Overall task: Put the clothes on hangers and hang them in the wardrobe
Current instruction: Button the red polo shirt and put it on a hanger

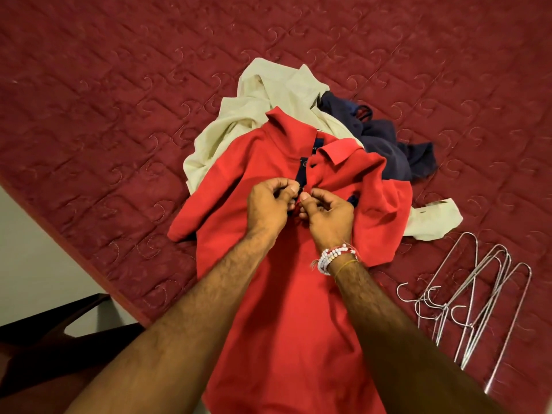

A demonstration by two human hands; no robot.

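Pinching the red polo (pixel 254 162) at its placket are left hand (pixel 267 204) and right hand (pixel 330 218); it lies on the quilt (pixel 119 85), hangers (pixel 472 306) at four o'clock, cream shirt (pixel 268 88) at twelve, navy garment (pixel 385 138) at one.

Hem of the red polo (pixel 283 309) past the bottom edge; cream garment (pixel 268 94) largely under it.
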